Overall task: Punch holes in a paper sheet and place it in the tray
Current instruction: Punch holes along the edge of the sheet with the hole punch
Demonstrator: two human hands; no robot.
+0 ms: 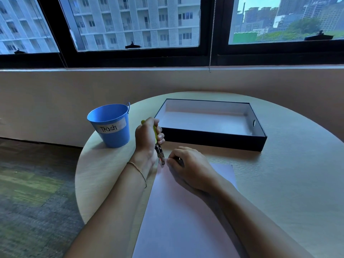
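One wide-angle view is taken from the person's head, aimed forward and down. The round worktop (288, 183) is seen close, from above; a window (130, 25) is framed across the top.

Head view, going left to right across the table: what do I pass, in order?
Blue Trash bucket → left hand, gripping the hole punch → right hand, holding the paper sheet. The tray is left out, since it overlaps the right hand's span.
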